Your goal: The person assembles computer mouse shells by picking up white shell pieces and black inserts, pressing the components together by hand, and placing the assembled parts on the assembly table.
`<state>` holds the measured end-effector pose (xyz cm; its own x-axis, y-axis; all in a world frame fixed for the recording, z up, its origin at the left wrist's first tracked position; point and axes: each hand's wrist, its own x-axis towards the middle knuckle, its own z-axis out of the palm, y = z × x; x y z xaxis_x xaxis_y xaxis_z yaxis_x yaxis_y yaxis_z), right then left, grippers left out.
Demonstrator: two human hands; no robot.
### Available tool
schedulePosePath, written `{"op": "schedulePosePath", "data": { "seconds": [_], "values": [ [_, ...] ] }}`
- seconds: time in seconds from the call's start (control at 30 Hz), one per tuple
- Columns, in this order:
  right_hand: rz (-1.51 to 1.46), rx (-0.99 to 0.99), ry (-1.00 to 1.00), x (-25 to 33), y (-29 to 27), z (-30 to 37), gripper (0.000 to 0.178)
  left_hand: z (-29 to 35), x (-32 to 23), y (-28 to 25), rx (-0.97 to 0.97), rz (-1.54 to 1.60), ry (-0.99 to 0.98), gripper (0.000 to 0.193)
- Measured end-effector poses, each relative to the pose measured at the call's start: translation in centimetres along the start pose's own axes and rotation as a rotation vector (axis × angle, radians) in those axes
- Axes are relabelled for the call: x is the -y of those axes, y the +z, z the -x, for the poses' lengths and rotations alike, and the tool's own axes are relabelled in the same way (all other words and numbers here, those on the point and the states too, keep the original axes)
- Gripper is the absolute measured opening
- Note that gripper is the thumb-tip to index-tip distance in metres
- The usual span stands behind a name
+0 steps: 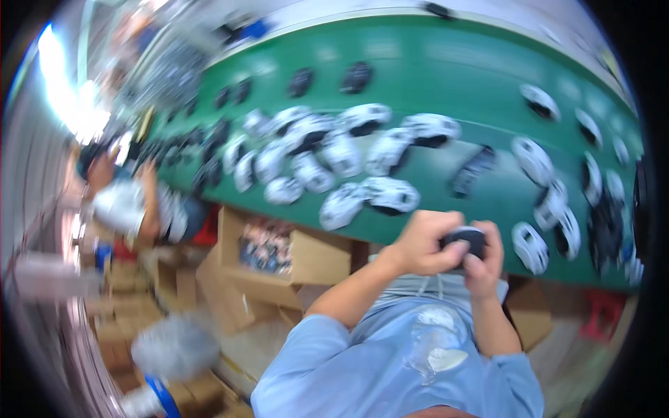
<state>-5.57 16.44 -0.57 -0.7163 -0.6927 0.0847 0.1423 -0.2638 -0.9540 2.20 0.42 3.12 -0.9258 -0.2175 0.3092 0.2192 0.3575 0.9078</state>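
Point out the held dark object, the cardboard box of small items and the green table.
Dark object point(474, 238): head view, its upper face.
Cardboard box point(320, 258): head view, right side.
Green table point(453, 76): head view, bare surface.

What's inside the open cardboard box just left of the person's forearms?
The box holds a heap of small pieces, too blurred to identify; anything beneath the top layer is covered.

The left hand point(426, 244) and right hand point(489, 259) grip a small, rounded black object point(472, 238) by the near edge of a green table point(446, 70). White-and-black shells point(391, 195) lie scattered across it; a co-worker point(125, 205) appears at left, beyond an open cardboard box point(320, 259).
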Motion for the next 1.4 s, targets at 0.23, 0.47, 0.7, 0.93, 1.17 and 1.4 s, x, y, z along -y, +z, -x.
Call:
{"op": "schedulePosePath", "data": {
  "seconds": [0.23, 0.47, 0.7, 0.93, 1.17, 1.4],
  "values": [
    [-0.315, -0.026, -0.006, 0.7, 0.7, 0.1, 0.036, -1.5, -0.4, 1.4, -0.044, 0.046, 0.044, 0.019],
    [-0.145, 0.021, -0.141, 2.7, -2.1, -3.4, 0.052, -8.4, 0.4, -0.3, 0.029, 0.125, -0.007, 0.027],
    [-0.092, -0.196, -0.154, 4.6, -11.5, -0.2, 0.039, -28.4, 11.6, -3.9, -0.062, 0.198, -0.658, 0.05],
    [0.446, -0.704, -0.091, 8.2, -21.3, 6.0, 0.016, -36.0, 18.5, -6.6, -0.055, -1.484, -0.053, 0.06],
    [1.515, -0.824, 0.03, 11.1, -30.3, 2.1, 0.028, -39.3, 14.7, 8.4, 0.378, -1.045, 0.386, 0.09],
    [1.675, -0.805, 0.035, 9.3, -31.4, 2.0, 0.024, -39.7, 14.7, 10.9, 0.532, -1.002, 0.06, 0.086]
  ]
}}
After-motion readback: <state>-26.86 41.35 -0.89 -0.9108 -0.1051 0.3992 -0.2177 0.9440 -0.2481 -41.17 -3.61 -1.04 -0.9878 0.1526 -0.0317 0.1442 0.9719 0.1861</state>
